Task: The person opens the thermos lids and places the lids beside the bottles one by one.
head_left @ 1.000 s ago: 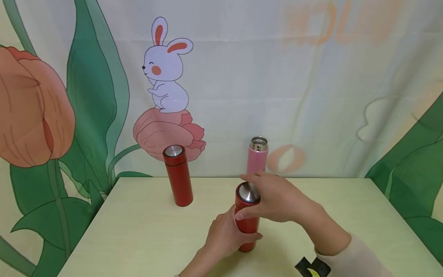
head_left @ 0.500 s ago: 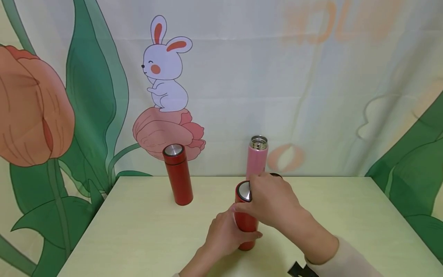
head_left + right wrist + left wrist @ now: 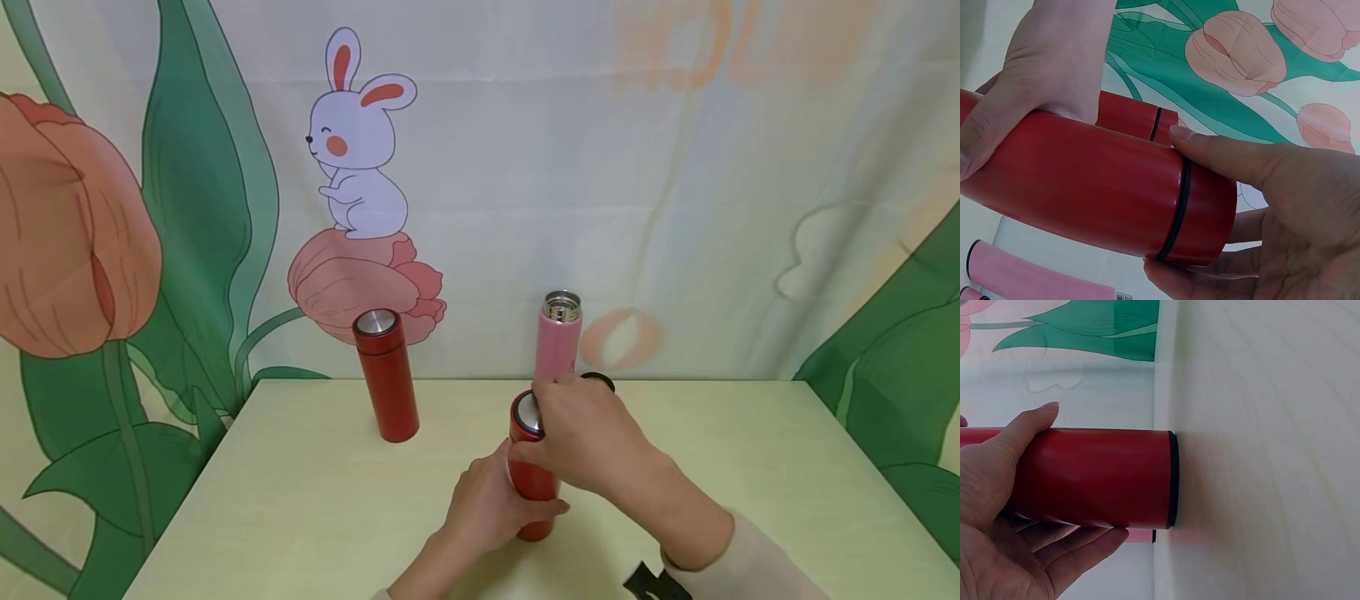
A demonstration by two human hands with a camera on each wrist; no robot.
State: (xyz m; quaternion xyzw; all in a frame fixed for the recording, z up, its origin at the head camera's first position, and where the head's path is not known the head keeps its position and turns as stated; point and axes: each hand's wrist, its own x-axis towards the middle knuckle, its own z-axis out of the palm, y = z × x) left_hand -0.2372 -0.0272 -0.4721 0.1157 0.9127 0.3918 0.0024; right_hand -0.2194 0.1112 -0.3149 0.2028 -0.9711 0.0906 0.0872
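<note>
Red bottle (image 3: 533, 482): upright on the counter (image 3: 285, 508), nearest you, with both your hands on it.
Left grip (image 3: 491, 506): clamped on the bottle's body; your thumb (image 3: 1029, 428) lies along one side, your fingers (image 3: 1088, 556) reach round the other.
Right grip (image 3: 588, 433): clamped on the red lid (image 3: 1210, 212); your thumb sits by the black seam (image 3: 1179, 209), your fingers on the opposite side.
Second red bottle (image 3: 386, 379): upright, farther back to your left; lid on, steel top up.
Pink bottle (image 3: 557, 346): beyond your right grip; mouth uncovered, metal neck showing.
Black-rimmed thing (image 3: 598, 379): near the pink bottle; mostly hidden by your right grip.
Backdrop (image 3: 487, 167): pale cloth; tulips and a rabbit (image 3: 367, 200) on it.
</note>
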